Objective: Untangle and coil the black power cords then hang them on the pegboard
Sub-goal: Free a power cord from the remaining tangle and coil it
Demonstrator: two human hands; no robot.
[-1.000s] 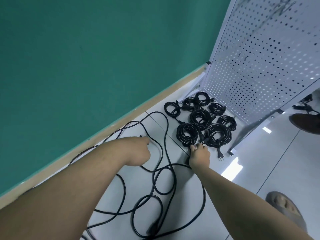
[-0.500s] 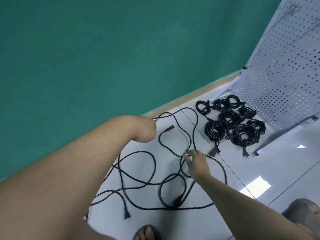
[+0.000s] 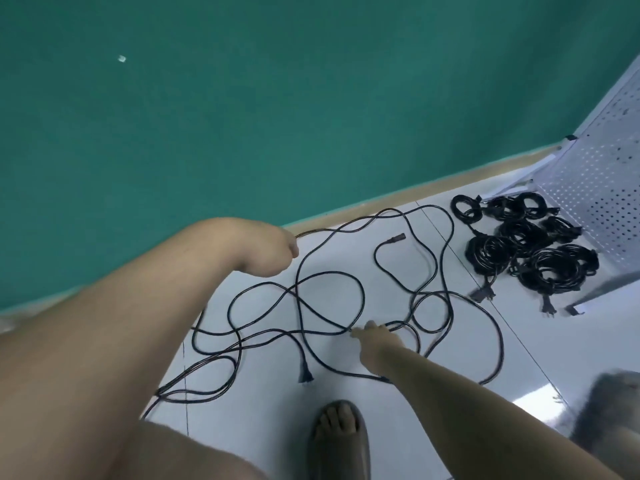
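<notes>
Step, as judged: untangling. Left hand (image 3: 273, 251) raised, fingers curled under, clamped on strand of loose cords (image 3: 300, 299), which sprawl in crossing loops on floor. Right hand (image 3: 375, 344) low, fingers pinching strand mid-tangle. Next move: draw strands apart, clear crossings, then coil. Coiled bundles (image 3: 526, 251) lie rightward at foot of pegboard (image 3: 595, 188); none seen hung. White tiled floor (image 3: 263, 393), green wall (image 3: 242, 98), wooden skirting (image 3: 415, 192).

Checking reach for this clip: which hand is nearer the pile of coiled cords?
Right. The right hand pinches loose cord left of the coiled cords; the left hand grips cord farther left.
</notes>
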